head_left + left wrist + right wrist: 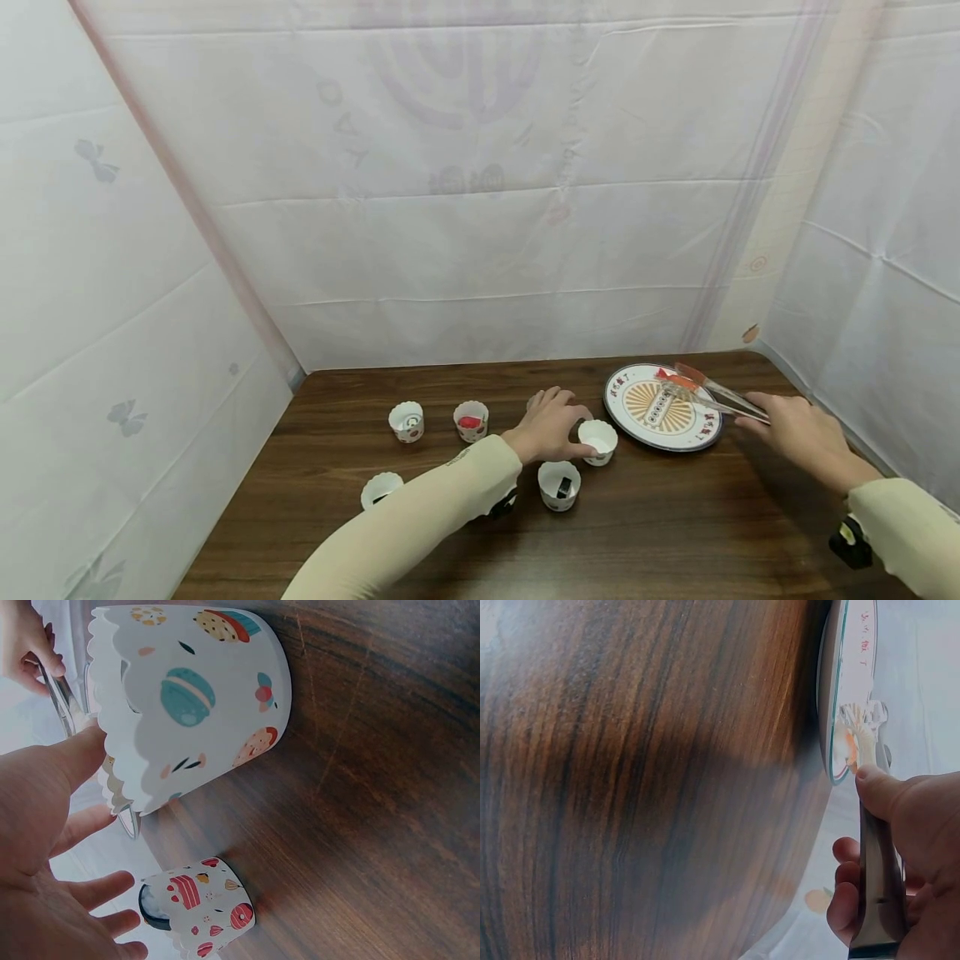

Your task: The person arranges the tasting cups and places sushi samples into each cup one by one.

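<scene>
My left hand holds a white paper baking cup at its rim with thumb and index finger; the other fingers are spread. Teal macaron prints show on this cup's side in the left wrist view. In my right hand is a pair of tongs with metal arms and clear ends. Those ends reach over a round white plate with a sunburst pattern. Something red-orange lies at the tongs' ends; whether they grip it is unclear.
Another baking cup with a black piece stands just in front. Further left are a cup with a white item, a cup with a red item, and a cup partly behind the left sleeve. Cloth walls border the wooden table.
</scene>
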A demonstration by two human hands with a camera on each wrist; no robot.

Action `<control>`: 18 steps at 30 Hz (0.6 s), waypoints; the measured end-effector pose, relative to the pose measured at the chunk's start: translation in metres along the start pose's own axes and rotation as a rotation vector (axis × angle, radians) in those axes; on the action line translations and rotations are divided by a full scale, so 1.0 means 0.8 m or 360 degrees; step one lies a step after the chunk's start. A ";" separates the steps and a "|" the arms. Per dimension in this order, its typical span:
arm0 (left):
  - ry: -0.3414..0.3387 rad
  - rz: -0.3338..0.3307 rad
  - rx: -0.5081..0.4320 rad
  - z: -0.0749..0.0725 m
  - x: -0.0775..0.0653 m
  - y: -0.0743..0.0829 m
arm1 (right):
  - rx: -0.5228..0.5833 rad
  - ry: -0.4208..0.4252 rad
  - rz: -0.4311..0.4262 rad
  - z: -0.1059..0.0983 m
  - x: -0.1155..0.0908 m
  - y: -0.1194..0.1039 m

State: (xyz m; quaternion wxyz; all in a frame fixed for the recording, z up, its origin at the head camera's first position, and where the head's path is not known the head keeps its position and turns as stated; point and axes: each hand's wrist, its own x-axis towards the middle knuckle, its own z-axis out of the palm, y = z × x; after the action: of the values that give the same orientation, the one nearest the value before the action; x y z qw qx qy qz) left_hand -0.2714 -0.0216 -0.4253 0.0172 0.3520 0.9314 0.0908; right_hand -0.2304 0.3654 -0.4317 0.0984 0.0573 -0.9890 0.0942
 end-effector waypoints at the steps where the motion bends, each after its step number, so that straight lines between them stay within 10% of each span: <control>1: 0.0002 -0.0002 0.0002 0.000 0.000 0.000 | 0.0003 -0.0006 0.0005 0.000 0.000 0.000; 18: -0.0004 -0.0004 -0.0021 0.001 0.001 0.000 | 0.0005 -0.0021 -0.0007 -0.002 0.001 0.000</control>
State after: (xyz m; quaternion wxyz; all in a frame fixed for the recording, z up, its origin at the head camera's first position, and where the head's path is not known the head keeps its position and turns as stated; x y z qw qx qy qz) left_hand -0.2721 -0.0212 -0.4262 0.0210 0.3507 0.9313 0.0965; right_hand -0.2307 0.3659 -0.4304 0.0920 0.0601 -0.9894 0.0953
